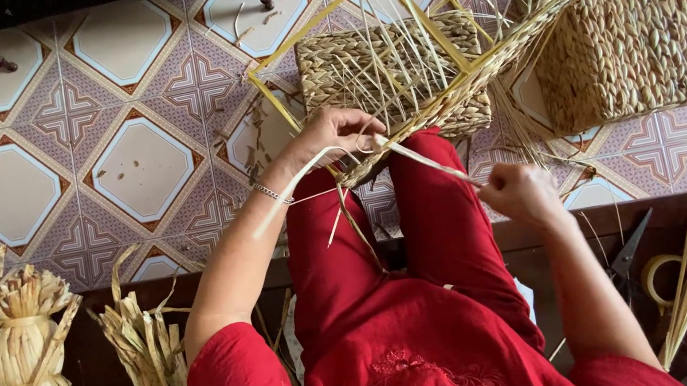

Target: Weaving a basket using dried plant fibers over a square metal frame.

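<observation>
A half-woven straw basket on a yellow frame rests tilted on my knees, with loose upright strands fanning away from me. My left hand grips the near corner of its woven rim. My right hand is closed on a pale straw strand that runs taut from the rim to my fist. Another loose strand trails from under my left hand across my red trousers.
A finished woven basket lies on the tiled floor at the right, a smaller woven box behind the frame. Bundles of dried straw sit at my left. Scissors, a tape roll and loose stalks lie on the dark bench at right.
</observation>
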